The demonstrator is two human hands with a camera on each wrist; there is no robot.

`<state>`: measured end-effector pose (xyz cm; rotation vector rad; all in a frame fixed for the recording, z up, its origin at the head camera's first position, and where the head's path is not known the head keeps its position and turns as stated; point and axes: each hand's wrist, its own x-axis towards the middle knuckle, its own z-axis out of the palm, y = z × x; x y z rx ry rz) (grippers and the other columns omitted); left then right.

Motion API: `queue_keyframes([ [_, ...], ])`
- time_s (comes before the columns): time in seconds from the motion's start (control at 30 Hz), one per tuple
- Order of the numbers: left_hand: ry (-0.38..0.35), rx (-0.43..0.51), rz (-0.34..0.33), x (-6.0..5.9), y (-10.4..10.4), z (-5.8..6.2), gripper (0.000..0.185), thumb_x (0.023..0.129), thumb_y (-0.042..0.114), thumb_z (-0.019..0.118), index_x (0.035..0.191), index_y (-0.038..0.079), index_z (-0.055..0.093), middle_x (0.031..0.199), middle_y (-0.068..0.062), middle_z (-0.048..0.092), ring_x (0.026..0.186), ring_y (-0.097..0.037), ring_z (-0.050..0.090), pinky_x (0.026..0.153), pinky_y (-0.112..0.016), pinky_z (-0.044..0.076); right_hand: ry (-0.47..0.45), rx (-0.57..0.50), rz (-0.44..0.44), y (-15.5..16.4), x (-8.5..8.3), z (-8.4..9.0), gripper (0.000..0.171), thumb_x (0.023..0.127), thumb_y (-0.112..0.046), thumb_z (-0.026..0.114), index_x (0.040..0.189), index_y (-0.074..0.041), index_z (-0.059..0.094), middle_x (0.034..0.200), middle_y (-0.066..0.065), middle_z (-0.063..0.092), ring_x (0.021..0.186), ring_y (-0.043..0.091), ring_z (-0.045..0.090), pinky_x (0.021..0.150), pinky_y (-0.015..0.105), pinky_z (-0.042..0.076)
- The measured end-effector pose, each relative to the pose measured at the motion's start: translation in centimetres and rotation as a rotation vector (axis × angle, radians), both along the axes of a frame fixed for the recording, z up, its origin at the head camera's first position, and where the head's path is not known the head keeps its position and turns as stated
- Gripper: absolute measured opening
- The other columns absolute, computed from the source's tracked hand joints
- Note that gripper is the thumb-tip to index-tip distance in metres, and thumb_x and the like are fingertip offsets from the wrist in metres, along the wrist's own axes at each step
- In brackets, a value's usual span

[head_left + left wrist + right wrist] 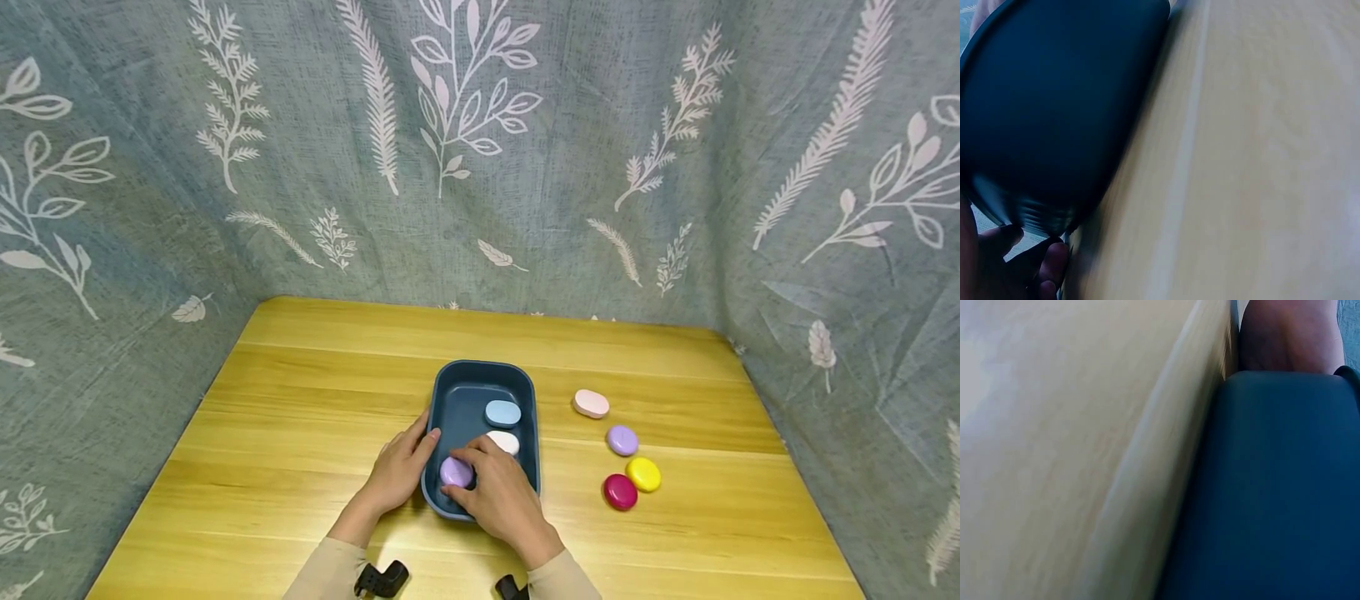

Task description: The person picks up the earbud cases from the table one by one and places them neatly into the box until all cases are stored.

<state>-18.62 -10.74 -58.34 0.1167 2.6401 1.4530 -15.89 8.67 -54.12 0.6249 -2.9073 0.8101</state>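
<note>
Right hand point(501, 498) pinching a lilac oval case point(455, 472) between thumb and curled fingers, low inside the near end of the dark blue tray point(528, 392). Left hand point(400, 470) pressed against the tray's left wall, fingers straight, thumb on the rim. Blue case point(502, 412) and white case point(505, 442) lie just beyond the fingertips.

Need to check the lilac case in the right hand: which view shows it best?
The head view: the lilac case shows in the right hand, inside the blue tray. Both wrist views show only the tray's outer wall and the table, not the case.
</note>
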Motion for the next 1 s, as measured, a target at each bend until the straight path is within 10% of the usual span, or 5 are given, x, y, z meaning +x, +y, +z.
queue_keyframes([
  [1.0,0.003,-0.004,0.009,0.10,0.21,-0.16,0.066,0.108,0.060,0.037,0.164,0.025,0.033,0.160,-0.011,0.049,0.147,-0.040,0.043,0.119,-0.069,0.025,-0.089,0.056,0.067,0.14,-0.48,-0.11,0.040,0.085,-0.029,0.086,0.122,-0.014,0.076,0.119,-0.005,0.070,0.105,0.013,0.068,0.090,0.034,0.056],
])
